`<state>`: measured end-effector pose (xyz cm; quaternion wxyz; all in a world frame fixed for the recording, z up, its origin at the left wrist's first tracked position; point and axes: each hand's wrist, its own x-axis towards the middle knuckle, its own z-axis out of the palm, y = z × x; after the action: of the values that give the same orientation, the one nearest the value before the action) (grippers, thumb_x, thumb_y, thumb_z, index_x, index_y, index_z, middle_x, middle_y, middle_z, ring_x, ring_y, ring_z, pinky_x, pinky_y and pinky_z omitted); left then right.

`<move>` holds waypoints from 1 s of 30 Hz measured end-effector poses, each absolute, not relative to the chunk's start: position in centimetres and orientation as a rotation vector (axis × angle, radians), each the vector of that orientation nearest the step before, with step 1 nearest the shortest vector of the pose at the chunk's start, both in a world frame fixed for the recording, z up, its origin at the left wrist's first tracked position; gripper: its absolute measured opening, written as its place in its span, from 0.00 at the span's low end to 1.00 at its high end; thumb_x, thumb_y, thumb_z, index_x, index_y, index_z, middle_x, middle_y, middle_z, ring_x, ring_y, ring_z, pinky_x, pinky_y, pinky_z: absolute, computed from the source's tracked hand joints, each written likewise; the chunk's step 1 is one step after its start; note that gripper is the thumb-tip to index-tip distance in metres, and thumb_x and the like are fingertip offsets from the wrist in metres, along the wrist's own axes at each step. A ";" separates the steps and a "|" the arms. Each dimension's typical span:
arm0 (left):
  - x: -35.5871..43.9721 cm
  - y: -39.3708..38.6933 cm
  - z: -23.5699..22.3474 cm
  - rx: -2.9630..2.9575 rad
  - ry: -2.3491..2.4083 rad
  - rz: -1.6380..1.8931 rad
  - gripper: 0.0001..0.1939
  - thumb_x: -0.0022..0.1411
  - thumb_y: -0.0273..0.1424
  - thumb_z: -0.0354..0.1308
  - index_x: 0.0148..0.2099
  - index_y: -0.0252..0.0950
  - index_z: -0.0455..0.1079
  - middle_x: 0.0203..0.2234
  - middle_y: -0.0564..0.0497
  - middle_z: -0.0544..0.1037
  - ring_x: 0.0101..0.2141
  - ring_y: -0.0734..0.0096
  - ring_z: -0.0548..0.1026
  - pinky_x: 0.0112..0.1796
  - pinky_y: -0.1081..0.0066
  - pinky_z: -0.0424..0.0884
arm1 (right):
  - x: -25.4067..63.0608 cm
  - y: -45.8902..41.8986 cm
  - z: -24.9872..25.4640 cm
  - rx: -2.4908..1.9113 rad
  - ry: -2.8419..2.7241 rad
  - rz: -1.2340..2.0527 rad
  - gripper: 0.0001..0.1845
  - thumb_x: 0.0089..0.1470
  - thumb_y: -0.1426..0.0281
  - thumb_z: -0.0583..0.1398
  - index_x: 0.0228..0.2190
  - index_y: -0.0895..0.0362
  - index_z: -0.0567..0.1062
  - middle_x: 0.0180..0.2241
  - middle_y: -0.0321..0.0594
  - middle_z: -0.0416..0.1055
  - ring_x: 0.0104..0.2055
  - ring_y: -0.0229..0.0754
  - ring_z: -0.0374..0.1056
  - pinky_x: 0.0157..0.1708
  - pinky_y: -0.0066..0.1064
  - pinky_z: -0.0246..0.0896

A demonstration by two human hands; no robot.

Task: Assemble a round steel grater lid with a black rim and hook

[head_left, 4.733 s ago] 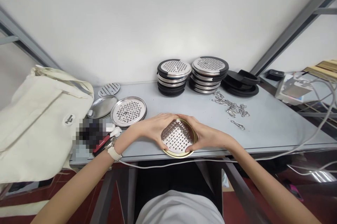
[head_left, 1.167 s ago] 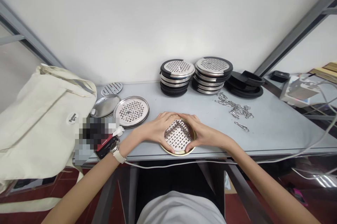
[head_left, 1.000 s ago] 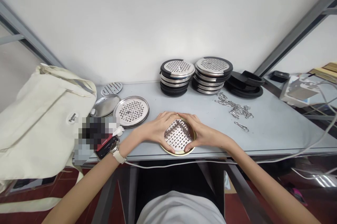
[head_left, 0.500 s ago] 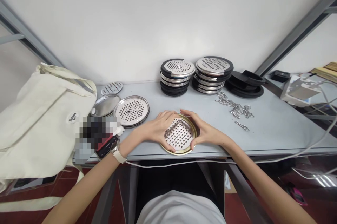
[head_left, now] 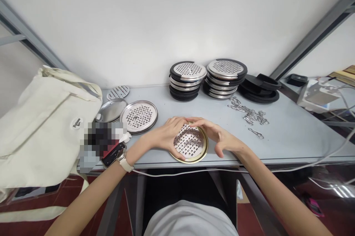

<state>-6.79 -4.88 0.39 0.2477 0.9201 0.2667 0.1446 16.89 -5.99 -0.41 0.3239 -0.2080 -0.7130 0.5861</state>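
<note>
A round perforated steel disc [head_left: 189, 142] lies inside a gold-rimmed ring [head_left: 204, 151] near the table's front edge. My left hand [head_left: 163, 136] curls round the disc's left side, fingers on its far rim and thumb at its near rim. My right hand [head_left: 222, 137] sits at the ring's right side with its fingers spread; the fingertips reach over the far rim and the thumb hangs free of the ring.
Grey table [head_left: 291, 136] against a white wall. Two stacks of black-rimmed perforated discs [head_left: 188, 80] [head_left: 226, 78] and black rings [head_left: 259, 88] stand at the back. Loose metal clips [head_left: 249, 115] lie right. Flat discs [head_left: 139, 116] and a cream bag [head_left: 41, 125] are left. Cables [head_left: 332, 151] trail right.
My right hand has let go of the ring's right side, opened and slid a little to the right. My left hand stays on the disc.
</note>
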 end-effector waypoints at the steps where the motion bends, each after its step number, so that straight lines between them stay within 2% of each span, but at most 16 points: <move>1: -6.8 -4.9 0.4 2.511 0.721 0.397 0.53 0.36 0.53 0.69 0.60 0.37 0.52 0.53 0.39 0.62 0.54 0.46 0.60 0.54 0.52 0.58 | 16.9 -6.1 -0.3 -0.578 -1.857 1.500 0.34 0.36 0.45 0.67 0.43 0.50 0.74 0.60 0.43 0.57 0.63 0.55 0.51 0.61 0.46 0.45; 3: -6.8 -4.9 0.4 2.515 0.713 0.405 0.54 0.37 0.53 0.69 0.61 0.37 0.51 0.53 0.39 0.62 0.56 0.47 0.59 0.56 0.53 0.56 | 17.1 -6.2 -0.1 -0.696 -1.820 1.388 0.17 0.48 0.52 0.64 0.32 0.52 0.76 0.56 0.41 0.62 0.61 0.53 0.55 0.60 0.46 0.48; 6: -6.8 -4.9 0.3 2.505 0.728 0.407 0.56 0.36 0.53 0.69 0.62 0.38 0.50 0.53 0.40 0.62 0.55 0.46 0.59 0.56 0.53 0.56 | 17.5 -6.1 -0.2 -0.887 -1.819 1.194 0.17 0.55 0.55 0.59 0.25 0.54 0.74 0.48 0.43 0.67 0.55 0.52 0.61 0.58 0.47 0.52; 8: -6.8 -4.9 0.2 2.503 0.730 0.415 0.56 0.35 0.53 0.69 0.62 0.38 0.50 0.53 0.40 0.62 0.55 0.46 0.59 0.55 0.52 0.57 | 17.7 -6.2 -0.5 -0.955 -1.892 1.095 0.14 0.55 0.56 0.59 0.30 0.54 0.74 0.46 0.43 0.67 0.54 0.51 0.62 0.58 0.46 0.52; 9: -6.8 -5.0 0.2 2.504 0.728 0.425 0.55 0.35 0.53 0.70 0.61 0.38 0.51 0.53 0.39 0.62 0.55 0.46 0.59 0.55 0.53 0.57 | 17.7 -6.3 -0.6 -0.964 -1.945 1.076 0.14 0.53 0.56 0.61 0.36 0.52 0.73 0.48 0.43 0.66 0.55 0.50 0.61 0.59 0.45 0.52; 10: -6.8 -4.9 0.2 2.506 0.723 0.435 0.55 0.35 0.53 0.70 0.61 0.37 0.52 0.53 0.39 0.62 0.54 0.46 0.60 0.55 0.53 0.57 | 17.7 -6.4 -0.7 -0.959 -2.002 1.078 0.21 0.50 0.56 0.64 0.44 0.51 0.70 0.51 0.43 0.64 0.57 0.50 0.59 0.59 0.45 0.52; 12: -6.8 -5.0 0.2 2.512 0.715 0.446 0.54 0.35 0.52 0.70 0.60 0.36 0.52 0.52 0.39 0.62 0.54 0.46 0.60 0.55 0.53 0.58 | 17.6 -6.6 -1.0 -0.934 -2.118 1.117 0.41 0.44 0.56 0.68 0.56 0.49 0.59 0.57 0.44 0.59 0.60 0.50 0.55 0.60 0.45 0.51; 14: -6.7 -5.0 0.2 2.514 0.720 0.449 0.54 0.35 0.52 0.70 0.60 0.36 0.51 0.52 0.40 0.62 0.53 0.46 0.60 0.54 0.53 0.59 | 17.5 -6.7 -1.3 -0.915 -2.207 1.137 0.51 0.41 0.56 0.69 0.61 0.50 0.52 0.61 0.45 0.52 0.63 0.51 0.52 0.62 0.45 0.49; 18: -6.7 -5.1 0.4 2.498 0.733 0.455 0.55 0.34 0.50 0.71 0.60 0.37 0.50 0.52 0.40 0.62 0.53 0.47 0.60 0.54 0.53 0.59 | 17.2 -6.3 -1.5 -0.888 -2.300 1.136 0.55 0.41 0.54 0.68 0.63 0.51 0.47 0.64 0.48 0.47 0.65 0.53 0.47 0.64 0.46 0.45; 30: -6.7 -5.2 0.5 2.484 0.739 0.457 0.54 0.33 0.48 0.72 0.59 0.38 0.51 0.52 0.41 0.62 0.54 0.47 0.60 0.55 0.54 0.59 | 17.5 -5.7 -1.0 -0.851 -2.350 1.213 0.58 0.42 0.53 0.68 0.65 0.51 0.43 0.66 0.47 0.43 0.66 0.53 0.44 0.65 0.45 0.42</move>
<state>-6.69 -5.21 0.49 0.2524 0.9134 0.2717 0.1679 17.52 -5.73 -0.98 0.1810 -0.3012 -0.8319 0.4295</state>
